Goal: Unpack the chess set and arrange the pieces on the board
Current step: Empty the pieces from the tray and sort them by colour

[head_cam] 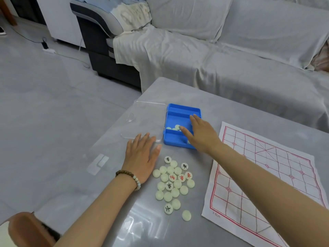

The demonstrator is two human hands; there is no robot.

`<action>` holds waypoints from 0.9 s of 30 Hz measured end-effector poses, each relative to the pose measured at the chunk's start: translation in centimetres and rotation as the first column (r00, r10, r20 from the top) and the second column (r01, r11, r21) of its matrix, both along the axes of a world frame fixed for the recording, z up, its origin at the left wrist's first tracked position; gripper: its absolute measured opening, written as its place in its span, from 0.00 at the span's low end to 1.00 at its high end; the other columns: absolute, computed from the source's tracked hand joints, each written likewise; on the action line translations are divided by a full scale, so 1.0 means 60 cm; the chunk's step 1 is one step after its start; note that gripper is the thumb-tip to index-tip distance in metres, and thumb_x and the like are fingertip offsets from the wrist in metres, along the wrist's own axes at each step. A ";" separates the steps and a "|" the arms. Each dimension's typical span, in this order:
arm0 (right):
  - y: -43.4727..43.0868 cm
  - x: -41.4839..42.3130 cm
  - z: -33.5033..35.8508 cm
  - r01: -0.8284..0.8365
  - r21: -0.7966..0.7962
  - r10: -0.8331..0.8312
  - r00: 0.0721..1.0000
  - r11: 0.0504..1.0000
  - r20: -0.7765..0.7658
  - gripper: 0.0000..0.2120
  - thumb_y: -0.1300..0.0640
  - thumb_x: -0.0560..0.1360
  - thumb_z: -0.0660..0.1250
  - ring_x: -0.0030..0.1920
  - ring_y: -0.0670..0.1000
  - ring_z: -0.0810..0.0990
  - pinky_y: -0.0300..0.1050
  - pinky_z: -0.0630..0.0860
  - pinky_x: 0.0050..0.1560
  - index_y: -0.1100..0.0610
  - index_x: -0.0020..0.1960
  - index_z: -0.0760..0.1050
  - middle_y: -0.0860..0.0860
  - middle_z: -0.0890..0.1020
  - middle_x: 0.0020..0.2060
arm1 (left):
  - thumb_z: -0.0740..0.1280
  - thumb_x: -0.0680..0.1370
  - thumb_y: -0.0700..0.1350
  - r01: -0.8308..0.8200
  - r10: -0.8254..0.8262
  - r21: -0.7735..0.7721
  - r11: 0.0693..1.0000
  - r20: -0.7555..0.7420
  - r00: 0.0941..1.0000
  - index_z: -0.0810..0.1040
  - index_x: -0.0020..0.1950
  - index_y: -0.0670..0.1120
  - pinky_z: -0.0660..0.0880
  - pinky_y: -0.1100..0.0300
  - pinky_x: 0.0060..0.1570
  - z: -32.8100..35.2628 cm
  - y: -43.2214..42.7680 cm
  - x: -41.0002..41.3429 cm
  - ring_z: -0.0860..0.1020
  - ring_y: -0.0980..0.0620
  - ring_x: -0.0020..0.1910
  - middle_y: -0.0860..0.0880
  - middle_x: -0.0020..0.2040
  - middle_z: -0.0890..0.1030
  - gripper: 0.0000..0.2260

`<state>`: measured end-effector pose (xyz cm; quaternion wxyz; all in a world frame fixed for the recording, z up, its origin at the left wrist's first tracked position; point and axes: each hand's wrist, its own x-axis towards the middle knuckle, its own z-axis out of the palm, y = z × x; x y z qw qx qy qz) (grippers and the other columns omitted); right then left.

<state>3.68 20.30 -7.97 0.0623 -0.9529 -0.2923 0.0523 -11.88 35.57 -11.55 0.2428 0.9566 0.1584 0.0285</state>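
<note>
In the blue tray, our right hand reaches fingers-spread for leftover pieces; left hand rests flat, fingers together, guarding the pile beside it.

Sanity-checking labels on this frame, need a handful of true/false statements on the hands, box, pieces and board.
1. The right hand reaches into the blue box. True.
2. The box is empty. False: a few pale pieces remain inside.
3. The clear lid lies on the table left of the box. True.
4. Pieces are already set on the board. False: the board is bare; the pile of pieces lies on the table beside it.
5. The left hand holds a piece. False: it rests flat, fingers spread.
</note>
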 end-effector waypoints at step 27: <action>0.085 0.017 -0.040 -0.175 0.210 0.179 0.984 0.962 -0.003 0.17 0.42 0.79 0.53 0.39 0.51 0.71 0.44 0.65 0.39 0.56 0.47 0.68 0.49 0.73 0.42 | 0.33 0.70 0.65 0.006 -0.003 -0.042 0.999 0.065 0.998 0.55 0.74 0.56 0.39 0.60 0.71 -0.011 0.019 -0.007 0.46 0.58 0.74 0.57 0.76 0.53 0.36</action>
